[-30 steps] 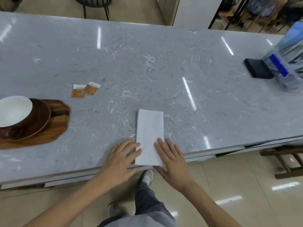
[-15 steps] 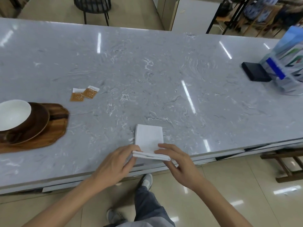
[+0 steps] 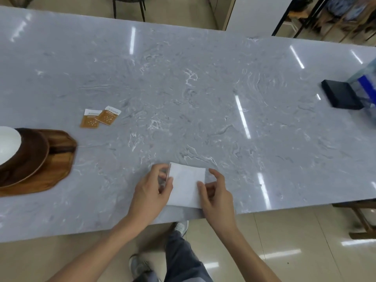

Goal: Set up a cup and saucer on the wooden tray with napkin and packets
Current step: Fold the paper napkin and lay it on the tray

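Grey marble-pattern table [image 3: 203,98] carries: brown wooden tray [image 3: 59,167], two orange-brown square packets [image 3: 99,118], folded white paper napkin [image 3: 186,186], flat black box [image 3: 341,96]

Item count: one napkin [image 3: 186,185], two packets [image 3: 99,118] (overlapping), one wooden tray [image 3: 55,171], one saucer [image 3: 30,157], one cup [image 3: 8,144], two hands.

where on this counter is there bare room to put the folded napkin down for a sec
Widest bare stretch: the marble between the two packets and the black box, all across the far side. Also bare: between the wooden tray and the left hand. Crowded: the left end with the tray, and the near edge where both hands hold the napkin.
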The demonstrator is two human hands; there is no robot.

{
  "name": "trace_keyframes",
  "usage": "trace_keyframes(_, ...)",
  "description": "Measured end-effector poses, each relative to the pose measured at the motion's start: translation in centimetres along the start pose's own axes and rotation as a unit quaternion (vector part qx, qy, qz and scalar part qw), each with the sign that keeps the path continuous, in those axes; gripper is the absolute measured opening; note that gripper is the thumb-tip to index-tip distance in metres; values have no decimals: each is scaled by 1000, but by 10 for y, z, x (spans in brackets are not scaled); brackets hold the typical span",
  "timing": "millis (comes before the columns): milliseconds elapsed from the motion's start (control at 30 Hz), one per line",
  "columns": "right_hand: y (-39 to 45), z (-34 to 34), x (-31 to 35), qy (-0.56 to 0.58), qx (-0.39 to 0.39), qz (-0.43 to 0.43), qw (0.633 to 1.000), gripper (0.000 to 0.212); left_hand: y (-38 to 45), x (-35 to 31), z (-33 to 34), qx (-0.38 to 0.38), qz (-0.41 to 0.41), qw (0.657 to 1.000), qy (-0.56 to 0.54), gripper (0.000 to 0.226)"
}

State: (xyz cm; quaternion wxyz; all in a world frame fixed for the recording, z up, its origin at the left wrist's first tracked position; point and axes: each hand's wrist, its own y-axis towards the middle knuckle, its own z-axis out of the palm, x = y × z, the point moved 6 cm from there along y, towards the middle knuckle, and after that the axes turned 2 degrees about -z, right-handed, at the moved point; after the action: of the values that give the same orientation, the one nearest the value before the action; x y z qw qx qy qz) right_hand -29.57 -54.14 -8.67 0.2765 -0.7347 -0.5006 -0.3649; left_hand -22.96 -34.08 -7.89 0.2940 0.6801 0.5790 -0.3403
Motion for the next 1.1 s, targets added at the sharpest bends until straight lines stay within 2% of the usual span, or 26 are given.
trace_keyframes(200,-3,5,8,-80,-9,-20,997,43,0,-10,5,-11,34,992,125,43)
trace_keyframes(300,-2,8,19,-141,-20,-61,988,46,-2,-30,14,-12,141,966,218,47)
trace_keyframes(367,-1,11,28,-180,-31,-114,977,48,0,-41,25,19,207,945,253,47)
trace_keyframes(433,0,20,31,-214,-8,-157,964,50,6,-36,37,85,202,928,302,56)
trace_keyframes(500,1,30,25,-245,32,-159,956,54,10,-18,42,139,172,914,339,65)
trace_keyframes(600,1,39,16,-292,49,-155,943,58,11,-2,43,148,165,911,347,68)
trace_keyframes(867,1,45,13,-322,44,-138,936,64,13,-1,45,166,153,909,351,72)
trace_keyframes(1000,2,46,13,-318,41,-141,937,63,6,-11,39,152,205,903,347,68)
trace_keyframes(1100,-1,39,15,-268,26,-157,950,64,-4,-8,38,173,262,880,357,63)
